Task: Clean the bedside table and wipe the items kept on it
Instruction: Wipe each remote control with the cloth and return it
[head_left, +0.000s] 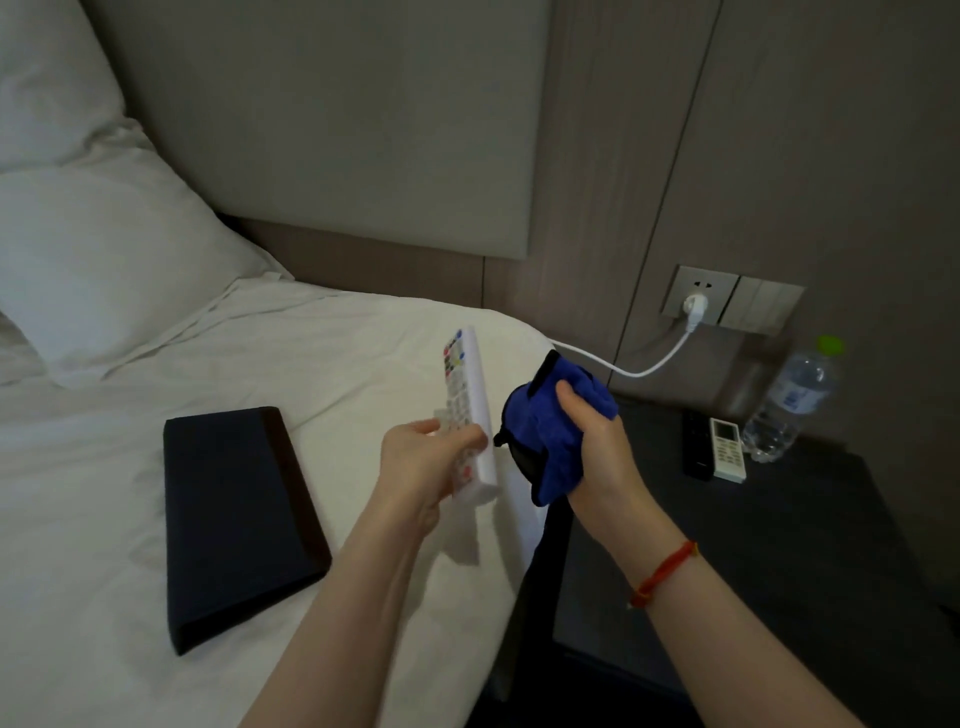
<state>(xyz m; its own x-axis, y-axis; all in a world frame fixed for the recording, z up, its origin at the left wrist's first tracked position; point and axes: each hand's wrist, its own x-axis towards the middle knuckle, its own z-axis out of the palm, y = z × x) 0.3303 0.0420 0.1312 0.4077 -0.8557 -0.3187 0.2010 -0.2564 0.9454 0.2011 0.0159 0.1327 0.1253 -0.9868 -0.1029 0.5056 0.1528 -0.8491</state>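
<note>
The left hand (421, 462) is closed around the lower end of a long white remote control (467, 410), which it holds in the air over the edge of the bed (260, 364), its top pointing toward 12 o'clock and its keypad turned partly left; coloured buttons show near the top, but no lettering on the keys can be read. Just beside it at 3 o'clock, the right hand (597, 441) is clenched on a bunched blue cloth (556, 431) with dark trim, the cloth close to the remote's edge, though whether they touch cannot be told. A red string bracelet (665, 571) circles the right wrist. On the white sheet at 9 o'clock of the hands lies a dark flat rectangular case (234, 519). The dark bedside table (810, 545) sits at 3 o'clock of the hands; toward its back stand a black remote (697, 444) and a small white remote with a screen (728, 449) lying side by side, and just right of them an upright clear water bottle (795, 405) with a green cap, whose blue label is too blurred to read. On the wall at 12 o'clock of the table, a white plug (693, 306) sits in a socket panel (698, 296), its cable (639, 369) running down toward the bed behind the cloth.
</note>
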